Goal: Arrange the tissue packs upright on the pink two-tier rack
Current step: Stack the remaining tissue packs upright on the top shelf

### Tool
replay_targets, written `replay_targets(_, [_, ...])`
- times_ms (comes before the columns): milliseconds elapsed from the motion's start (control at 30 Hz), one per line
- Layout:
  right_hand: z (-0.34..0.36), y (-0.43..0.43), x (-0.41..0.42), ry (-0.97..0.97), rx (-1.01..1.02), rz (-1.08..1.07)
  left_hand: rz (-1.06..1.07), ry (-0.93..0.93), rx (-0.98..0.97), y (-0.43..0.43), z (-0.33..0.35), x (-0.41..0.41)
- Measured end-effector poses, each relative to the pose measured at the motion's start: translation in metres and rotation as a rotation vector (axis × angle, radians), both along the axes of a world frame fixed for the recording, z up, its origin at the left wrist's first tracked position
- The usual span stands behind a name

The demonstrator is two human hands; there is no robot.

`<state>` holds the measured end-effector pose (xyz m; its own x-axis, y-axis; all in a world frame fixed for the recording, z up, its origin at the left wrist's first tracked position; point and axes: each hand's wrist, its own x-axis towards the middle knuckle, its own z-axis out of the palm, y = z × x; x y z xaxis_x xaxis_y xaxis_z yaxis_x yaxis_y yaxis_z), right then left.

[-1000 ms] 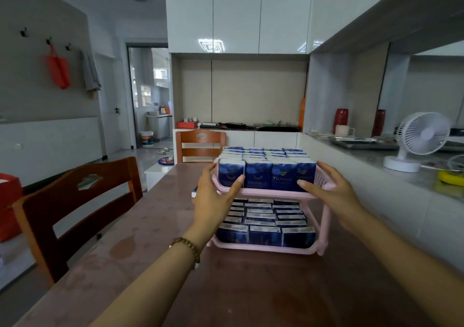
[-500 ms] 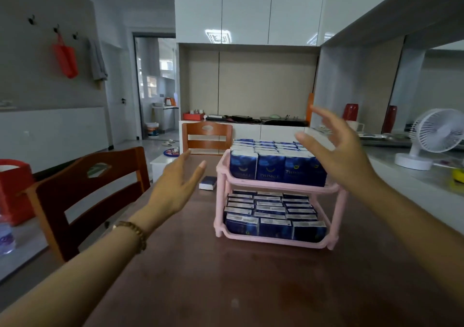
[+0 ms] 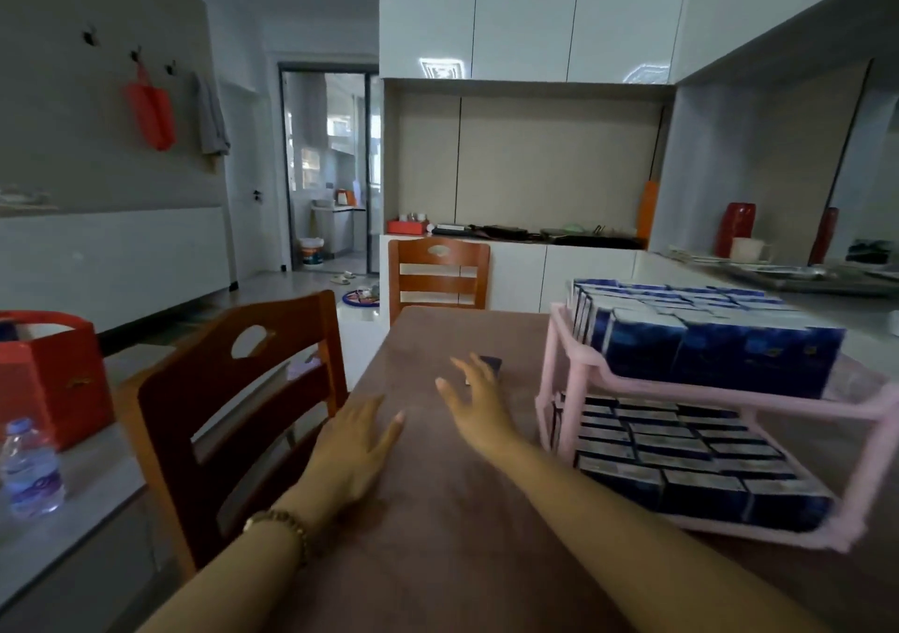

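Brown table [image 3: 438, 559], wooden chairs [image 3: 233, 404]; pink rack [image 3: 548, 418] full of tissue packs [image 3: 705, 355]; left hand [image 3: 355, 447], right hand [image 3: 479, 406] fingers [image 3: 464, 372] spread, empty.

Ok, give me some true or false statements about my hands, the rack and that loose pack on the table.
1. Both tiers of the rack hold packs. True.
2. The right hand grips a pack. False: its fingers are spread and it holds nothing.
3. A loose pack lies on the table, left of the rack. True.
4. The left hand rests on the rack. False: it is low over the table, apart from the rack.
5. The bottle stands beside the rack. False: it is far to the left, beyond the chair.
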<state>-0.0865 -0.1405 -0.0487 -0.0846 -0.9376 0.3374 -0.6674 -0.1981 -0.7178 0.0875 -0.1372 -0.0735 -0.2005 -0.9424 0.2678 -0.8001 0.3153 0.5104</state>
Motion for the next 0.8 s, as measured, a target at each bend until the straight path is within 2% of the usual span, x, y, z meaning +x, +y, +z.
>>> replay_targets(300, [-0.042,-0.08,-0.007,0.27,0.193,-0.392,-0.123,-0.322,0.047,-0.071,-0.019,-0.012])
replay_targets(500, [-0.043,-0.111,-0.021,0.292,0.275,-0.365,-0.127,-0.291,0.048,-0.075,-0.023,-0.009])
replay_targets(667, [-0.048,-0.1,-0.016,0.294,0.177,-0.318,-0.129,-0.195,0.055,-0.07,-0.019,-0.008])
replay_targets(800, [-0.049,-0.052,0.009,0.294,0.093,-0.218,-0.13,-0.098,0.052,-0.058,-0.011,-0.006])
